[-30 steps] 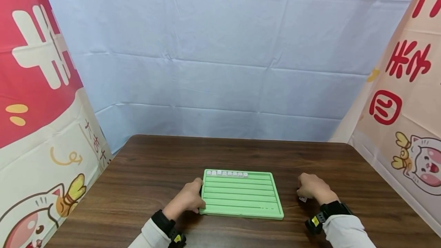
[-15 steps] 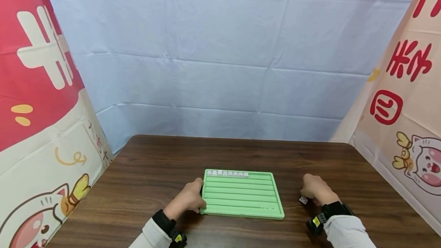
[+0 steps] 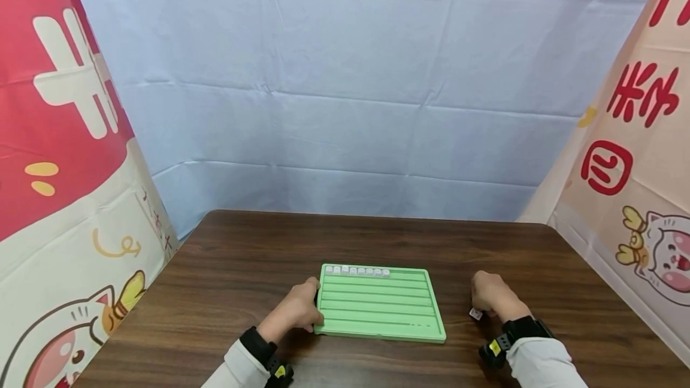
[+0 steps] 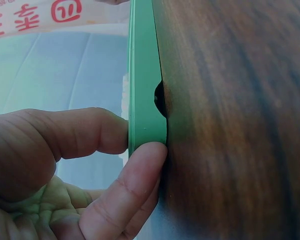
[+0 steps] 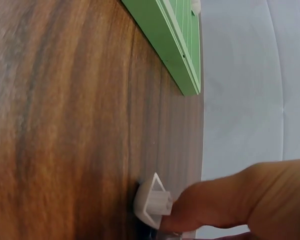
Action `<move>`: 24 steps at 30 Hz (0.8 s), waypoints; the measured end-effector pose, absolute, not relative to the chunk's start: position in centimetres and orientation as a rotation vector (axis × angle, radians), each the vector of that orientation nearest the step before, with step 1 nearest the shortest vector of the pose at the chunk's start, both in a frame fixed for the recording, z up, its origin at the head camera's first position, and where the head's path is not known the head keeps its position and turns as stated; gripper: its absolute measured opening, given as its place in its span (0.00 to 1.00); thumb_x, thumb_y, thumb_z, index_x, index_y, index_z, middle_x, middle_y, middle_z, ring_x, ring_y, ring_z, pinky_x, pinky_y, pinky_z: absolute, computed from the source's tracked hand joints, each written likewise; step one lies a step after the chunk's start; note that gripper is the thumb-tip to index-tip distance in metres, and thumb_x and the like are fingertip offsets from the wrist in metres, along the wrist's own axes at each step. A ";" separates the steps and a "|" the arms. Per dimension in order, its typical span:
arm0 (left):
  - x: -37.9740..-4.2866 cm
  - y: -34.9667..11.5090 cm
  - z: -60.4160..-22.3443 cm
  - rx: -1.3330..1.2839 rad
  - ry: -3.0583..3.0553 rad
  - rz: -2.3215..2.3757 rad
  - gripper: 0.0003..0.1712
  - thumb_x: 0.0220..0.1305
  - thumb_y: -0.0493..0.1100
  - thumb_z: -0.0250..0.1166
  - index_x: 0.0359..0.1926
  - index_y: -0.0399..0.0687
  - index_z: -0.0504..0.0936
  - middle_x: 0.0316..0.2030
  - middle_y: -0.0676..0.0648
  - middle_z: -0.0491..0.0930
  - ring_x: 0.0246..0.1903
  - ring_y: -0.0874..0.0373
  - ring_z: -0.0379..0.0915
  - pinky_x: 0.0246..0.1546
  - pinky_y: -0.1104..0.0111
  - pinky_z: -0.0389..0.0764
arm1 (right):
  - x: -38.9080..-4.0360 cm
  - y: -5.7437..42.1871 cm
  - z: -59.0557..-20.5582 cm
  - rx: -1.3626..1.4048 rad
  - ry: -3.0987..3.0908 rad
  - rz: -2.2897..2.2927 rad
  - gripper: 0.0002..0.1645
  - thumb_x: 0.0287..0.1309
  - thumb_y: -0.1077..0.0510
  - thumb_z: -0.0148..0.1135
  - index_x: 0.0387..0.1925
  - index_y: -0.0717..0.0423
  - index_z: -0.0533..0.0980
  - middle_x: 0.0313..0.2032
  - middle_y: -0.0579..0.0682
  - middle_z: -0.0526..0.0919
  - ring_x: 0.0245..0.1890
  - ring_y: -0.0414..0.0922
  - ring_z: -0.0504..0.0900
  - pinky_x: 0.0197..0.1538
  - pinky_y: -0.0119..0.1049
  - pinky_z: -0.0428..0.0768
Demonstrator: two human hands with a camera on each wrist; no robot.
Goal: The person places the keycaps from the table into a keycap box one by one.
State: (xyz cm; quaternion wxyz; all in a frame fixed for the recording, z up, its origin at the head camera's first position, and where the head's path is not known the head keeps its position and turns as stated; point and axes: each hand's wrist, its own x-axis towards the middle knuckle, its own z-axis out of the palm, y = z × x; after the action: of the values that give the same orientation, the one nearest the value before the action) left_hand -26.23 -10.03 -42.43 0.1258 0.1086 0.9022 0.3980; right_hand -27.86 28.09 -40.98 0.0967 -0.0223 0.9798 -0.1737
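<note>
A green tray (image 3: 377, 301) with raised ridges across it lies on the dark wooden table. Small white keycaps (image 3: 357, 271) form a line along the left part of its far row. My left hand (image 3: 296, 309) pinches the tray's left side; in the left wrist view the thumb lies on the rim and another finger presses the outer wall. To the right of the tray, my right hand (image 3: 495, 293) has curled fingers at a single white keycap (image 5: 151, 202). Its hollow underside and stem face the fingertip (image 5: 182, 212), close over the table. The other right fingers are mostly hidden.
The wooden table (image 3: 259, 244) has rounded far corners. A pale blue cloth (image 3: 345, 94) hangs behind it, and printed banners stand at the left (image 3: 70, 154) and right (image 3: 631, 154). Black wrist cameras are strapped to both wrists.
My right hand has shifted slightly right, and more of the loose keycap now shows beside its fingers. The left hand keeps its hold on the tray. The head view has moved a little.
</note>
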 end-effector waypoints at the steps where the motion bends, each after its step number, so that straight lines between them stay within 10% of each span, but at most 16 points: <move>1: -26.2 -10.0 -42.4 0.314 2.628 1.158 0.38 0.43 0.24 0.66 0.58 0.27 0.62 0.34 0.33 0.72 0.12 0.52 0.72 0.13 0.64 0.75 | -27.8 28.1 -41.0 -0.069 2.906 -0.526 0.14 0.54 0.74 0.49 0.17 0.59 0.68 0.11 0.48 0.61 0.09 0.39 0.63 0.15 0.29 0.63; 13: -26.1 -10.0 -42.3 0.326 2.615 1.174 0.36 0.43 0.24 0.66 0.56 0.28 0.63 0.33 0.35 0.71 0.13 0.52 0.71 0.13 0.63 0.75 | -27.9 28.2 -40.7 -0.144 2.973 -0.574 0.23 0.54 0.73 0.48 0.12 0.50 0.56 0.11 0.43 0.49 0.11 0.37 0.50 0.18 0.31 0.54; 24: -26.3 -10.1 -42.4 0.327 2.627 1.164 0.36 0.42 0.24 0.66 0.56 0.28 0.63 0.33 0.35 0.71 0.13 0.52 0.71 0.13 0.64 0.75 | -27.9 27.5 -38.7 -0.163 3.040 -0.578 0.11 0.51 0.71 0.53 0.19 0.57 0.66 0.14 0.48 0.61 0.15 0.42 0.59 0.22 0.35 0.58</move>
State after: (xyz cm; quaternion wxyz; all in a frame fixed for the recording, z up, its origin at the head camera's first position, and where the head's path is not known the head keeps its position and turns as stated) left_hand -26.31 -10.05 -42.44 0.1243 0.1122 0.9013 0.3994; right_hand -27.88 27.52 -38.72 0.0214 -0.0526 0.9808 -0.1865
